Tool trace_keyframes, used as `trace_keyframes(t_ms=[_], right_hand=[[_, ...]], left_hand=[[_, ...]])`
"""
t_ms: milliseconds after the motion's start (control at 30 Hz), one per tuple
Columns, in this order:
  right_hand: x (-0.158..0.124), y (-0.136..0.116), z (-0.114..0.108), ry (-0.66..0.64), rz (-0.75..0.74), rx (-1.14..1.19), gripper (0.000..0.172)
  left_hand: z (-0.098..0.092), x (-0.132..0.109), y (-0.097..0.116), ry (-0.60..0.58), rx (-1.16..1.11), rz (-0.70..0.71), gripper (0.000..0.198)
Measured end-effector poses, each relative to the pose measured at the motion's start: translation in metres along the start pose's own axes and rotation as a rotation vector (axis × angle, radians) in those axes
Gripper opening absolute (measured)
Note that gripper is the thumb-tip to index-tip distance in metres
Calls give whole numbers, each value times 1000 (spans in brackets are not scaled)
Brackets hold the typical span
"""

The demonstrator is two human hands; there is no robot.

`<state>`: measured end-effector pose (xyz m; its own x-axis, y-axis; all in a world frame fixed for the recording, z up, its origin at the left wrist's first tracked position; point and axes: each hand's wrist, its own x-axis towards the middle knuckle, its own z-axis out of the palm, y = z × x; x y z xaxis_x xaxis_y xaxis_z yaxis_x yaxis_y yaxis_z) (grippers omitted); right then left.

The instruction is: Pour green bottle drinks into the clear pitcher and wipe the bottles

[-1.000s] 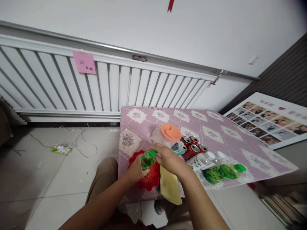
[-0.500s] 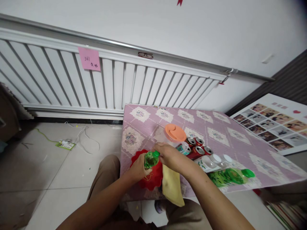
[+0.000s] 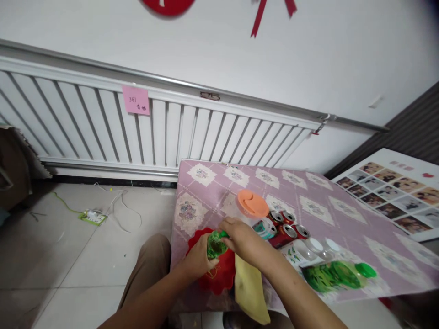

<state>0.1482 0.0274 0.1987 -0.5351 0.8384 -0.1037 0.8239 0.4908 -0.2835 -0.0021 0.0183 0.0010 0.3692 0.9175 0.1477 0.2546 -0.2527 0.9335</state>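
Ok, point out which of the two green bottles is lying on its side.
The big green bottle at the table's near right edge lies flat; the small green bottle is held between the left hand and right hand.

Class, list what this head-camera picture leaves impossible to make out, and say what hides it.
- Green bottle: its cap, covered by the right hand; its body, by the left hand.
- Pink note: writing too small.
- Red wall ornament: cut by the top edge.
- Yellow cloth: lower end cut off.
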Motion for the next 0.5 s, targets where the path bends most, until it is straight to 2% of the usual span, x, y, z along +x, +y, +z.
trace_keyframes(t_ms=[133, 267, 500], right_hand=[[-1, -3, 1, 28, 99, -28, 23], [-4, -3, 3, 25, 162, -5, 15], [-10, -3, 1, 54, 60, 123, 26]], left_hand=[[-1, 0, 7, -21, -11, -28, 72], [-2, 1, 12, -45, -8, -57, 75], [1, 3, 14, -75, 2, -77, 75]])
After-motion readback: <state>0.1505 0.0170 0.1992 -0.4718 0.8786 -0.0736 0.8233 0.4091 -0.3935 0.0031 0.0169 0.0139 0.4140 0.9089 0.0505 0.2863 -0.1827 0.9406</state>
